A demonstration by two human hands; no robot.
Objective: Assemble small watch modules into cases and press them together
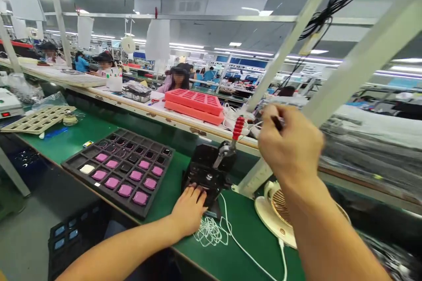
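A black press [206, 175] has a matt metal body and a shiny metal lever [224, 154] ending in a ribbed, glossy red plastic grip [238, 127]. The green bench mat [161, 210] is smooth with a soft sheen, and the black plastic tray [89, 145] is matt.

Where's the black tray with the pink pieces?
Head view, left of centre: the black compartment tray lies on the green bench mat, just left of the black lever press under the left hand.
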